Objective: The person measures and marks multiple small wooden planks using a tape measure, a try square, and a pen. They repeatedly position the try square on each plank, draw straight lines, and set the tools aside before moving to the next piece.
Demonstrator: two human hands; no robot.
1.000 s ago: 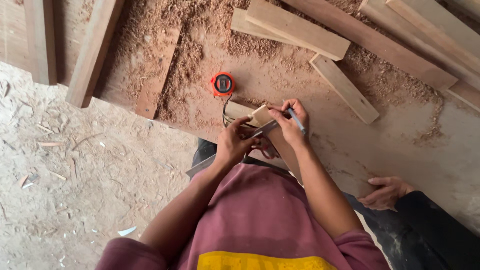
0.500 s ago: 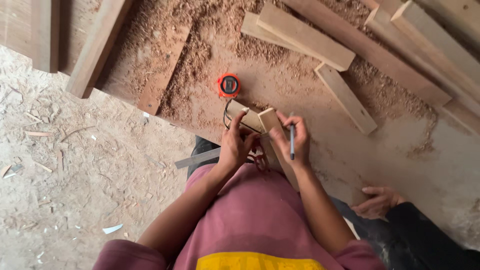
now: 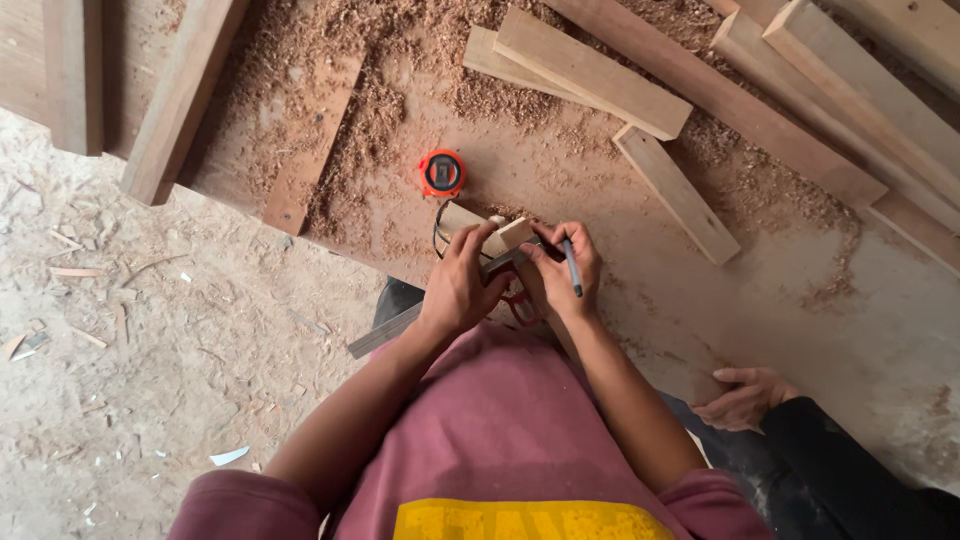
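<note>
Both hands meet over a small wood block (image 3: pixel 487 232): the left hand (image 3: pixel 462 285) grips its near side, the right hand (image 3: pixel 566 272) pinches a pen (image 3: pixel 572 267) just beside it.

Sawdust-strewn workbench (image 3: pixel 800 300), loose planks (image 3: pixel 590 72), dusty floor (image 3: pixel 130 380).

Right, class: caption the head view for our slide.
Left hand steadies a small wood block; right hand holds a pen.

Obstacles: tape measure (image 3: pixel 442 172) just beyond the hands; loose planks (image 3: pixel 590 72) toward the counter's far edge; co-worker's hand (image 3: pixel 745 397) on the near edge. Bare counter (image 3: pixel 840 300) between.
</note>
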